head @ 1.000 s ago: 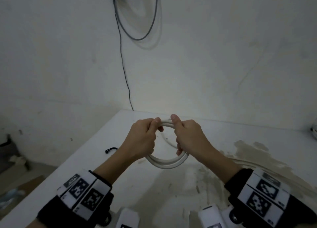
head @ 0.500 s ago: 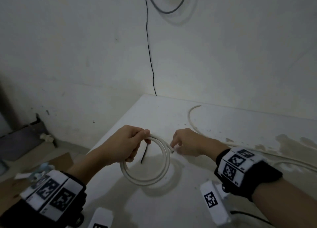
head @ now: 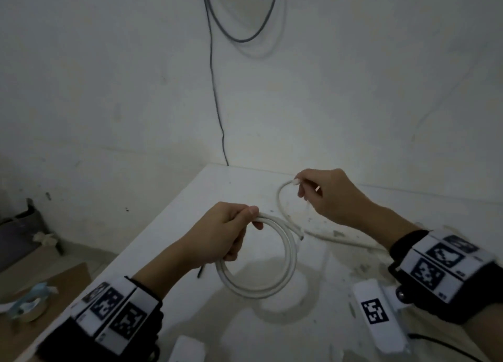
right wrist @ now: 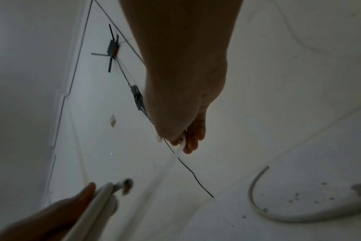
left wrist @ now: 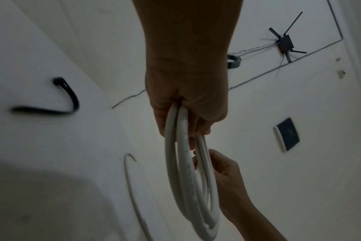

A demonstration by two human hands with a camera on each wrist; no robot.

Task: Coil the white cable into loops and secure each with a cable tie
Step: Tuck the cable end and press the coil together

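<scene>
The white cable coil (head: 288, 255) hangs as a double ring over the table (head: 272, 331). My left hand (head: 245, 220) grips its upper left side; the left wrist view shows the loops (left wrist: 183, 179) running out of that fist (left wrist: 185, 130). My right hand (head: 303, 189) is raised behind and right of the coil, apart from it. It pinches a thin pale strip (right wrist: 180, 146) that looks like a cable tie. A second loose white cable (head: 280, 201) curves on the table under that hand, untouched (right wrist: 258, 203). A black cable tie (left wrist: 70, 99) lies on the table to the left.
The table's left edge (head: 152, 233) drops to a floor with cardboard and a tape roll (head: 27, 307). A black wire (head: 217, 103) hangs down the back wall to the table corner. A router (left wrist: 284, 44) and a dark wall plate (left wrist: 286, 135) are on the wall.
Both hands held the coil a second ago. The right hand let go, dropped beside it, and has now lifted back and to the right with the pale strip. The left hand keeps the coil.
</scene>
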